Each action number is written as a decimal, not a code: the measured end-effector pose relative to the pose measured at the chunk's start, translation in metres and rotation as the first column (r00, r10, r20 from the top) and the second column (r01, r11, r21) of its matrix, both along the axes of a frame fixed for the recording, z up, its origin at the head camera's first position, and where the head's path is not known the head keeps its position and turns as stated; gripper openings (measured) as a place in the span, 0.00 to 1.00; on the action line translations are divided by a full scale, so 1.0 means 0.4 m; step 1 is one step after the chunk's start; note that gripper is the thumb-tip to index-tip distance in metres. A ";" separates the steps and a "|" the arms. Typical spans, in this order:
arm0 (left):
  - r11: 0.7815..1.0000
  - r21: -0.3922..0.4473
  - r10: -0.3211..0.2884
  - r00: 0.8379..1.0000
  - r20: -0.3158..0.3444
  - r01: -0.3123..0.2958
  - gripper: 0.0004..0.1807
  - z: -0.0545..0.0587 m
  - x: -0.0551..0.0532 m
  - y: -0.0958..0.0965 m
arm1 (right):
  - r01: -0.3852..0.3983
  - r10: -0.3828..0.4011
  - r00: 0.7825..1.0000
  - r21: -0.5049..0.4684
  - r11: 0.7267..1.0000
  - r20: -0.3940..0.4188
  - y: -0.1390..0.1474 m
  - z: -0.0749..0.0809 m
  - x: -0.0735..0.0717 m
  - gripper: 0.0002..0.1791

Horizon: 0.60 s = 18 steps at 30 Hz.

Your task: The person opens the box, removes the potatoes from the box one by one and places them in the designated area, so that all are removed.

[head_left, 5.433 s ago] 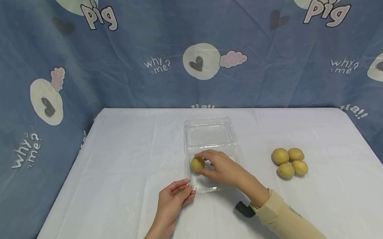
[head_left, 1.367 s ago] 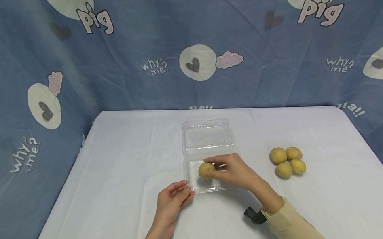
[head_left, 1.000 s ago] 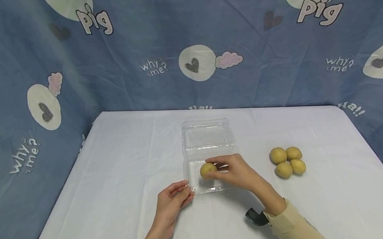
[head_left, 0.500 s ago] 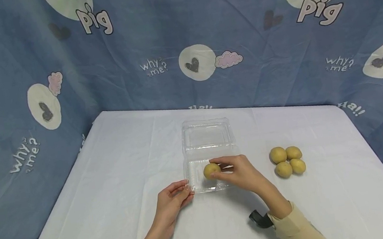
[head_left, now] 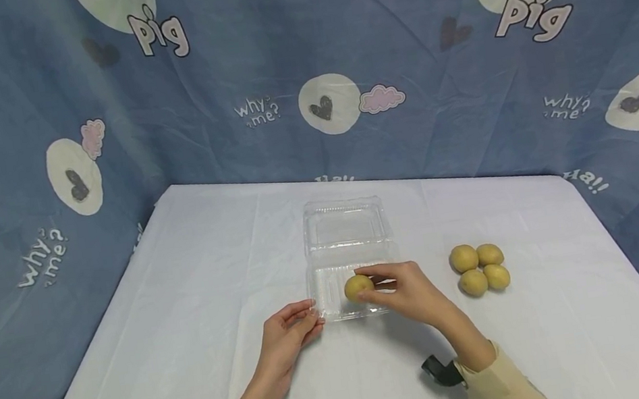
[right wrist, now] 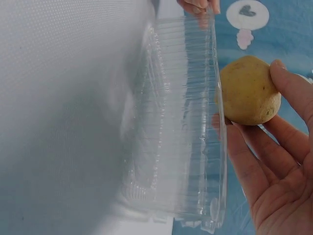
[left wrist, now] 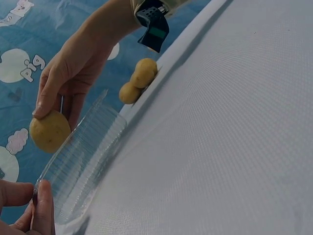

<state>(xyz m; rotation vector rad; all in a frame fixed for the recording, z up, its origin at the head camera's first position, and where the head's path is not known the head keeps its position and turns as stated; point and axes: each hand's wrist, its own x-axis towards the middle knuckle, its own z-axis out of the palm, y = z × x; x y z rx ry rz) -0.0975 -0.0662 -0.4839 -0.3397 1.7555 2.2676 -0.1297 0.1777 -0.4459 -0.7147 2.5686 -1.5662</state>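
Observation:
A clear plastic clamshell box point(head_left: 328, 294) lies with its lid point(head_left: 347, 224) folded back on the white table. My left hand point(head_left: 291, 329) pinches the near left corner of its rim between thumb and fingers; the left wrist view shows that grip close up. Over the bottom half, my right hand point(head_left: 406, 289) holds a yellow potato point(head_left: 358, 287) by thumb and fingertips. From the side, in the left wrist view, the potato point(left wrist: 50, 131) is at or above rim height. Speckles and a small greenish spot mark its skin in the right wrist view point(right wrist: 249, 90).
Several more potatoes point(head_left: 480, 269) sit in a tight cluster right of the box. A black wrist camera point(head_left: 442, 370) juts from the right sleeve. A blue printed cloth point(head_left: 298, 46) hangs behind the table point(head_left: 185, 293) and along its left side.
My right hand has carried the potato from the box's left side rightward and slightly nearer, across the bottom half. The left hand keeps its hold on the corner.

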 end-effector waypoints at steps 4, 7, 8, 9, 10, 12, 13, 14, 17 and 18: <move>1.000 0.004 0.002 1.000 -0.010 -0.002 0.19 0.002 0.000 0.001 | 0.009 -0.009 1.000 0.022 1.000 -0.017 0.006 0.003 0.006 0.22; 1.000 0.007 0.004 1.000 -0.008 -0.004 0.19 0.002 0.000 0.002 | 0.014 -0.013 1.000 0.029 0.999 -0.024 0.012 0.006 0.011 0.22; 1.000 0.008 0.005 1.000 -0.006 -0.005 0.18 0.003 -0.001 0.003 | 0.015 -0.015 1.000 0.028 0.999 -0.025 0.014 0.006 0.012 0.22; 1.000 0.009 0.006 1.000 -0.006 -0.006 0.18 0.003 0.000 0.003 | 0.016 -0.016 1.000 0.026 1.000 -0.024 0.016 0.006 0.013 0.23; 1.000 0.010 0.006 1.000 -0.004 -0.006 0.18 0.002 -0.001 0.003 | 0.017 -0.017 1.000 0.023 1.000 -0.021 0.018 0.008 0.015 0.23; 1.000 0.009 0.004 1.000 -0.008 -0.004 0.18 0.003 -0.001 0.002 | 0.015 -0.014 1.000 0.021 1.000 -0.017 0.022 0.010 0.018 0.24; 1.000 0.006 0.001 1.000 -0.011 0.000 0.19 0.002 0.000 0.002 | 0.015 -0.015 1.000 0.020 1.000 -0.013 0.024 0.011 0.019 0.24; 1.000 0.001 -0.002 1.000 -0.015 0.002 0.19 0.002 0.000 0.002 | 0.015 -0.015 1.000 0.020 1.000 -0.009 0.026 0.011 0.020 0.24; 1.000 -0.011 -0.011 1.000 -0.023 0.010 0.19 0.001 0.000 0.001 | 0.019 -0.019 1.000 0.022 1.000 0.000 0.030 0.013 0.025 0.23; 1.000 -0.015 -0.013 1.000 -0.023 0.012 0.18 0.001 0.000 0.001 | 0.022 -0.022 1.000 0.022 1.000 0.001 0.032 0.013 0.026 0.23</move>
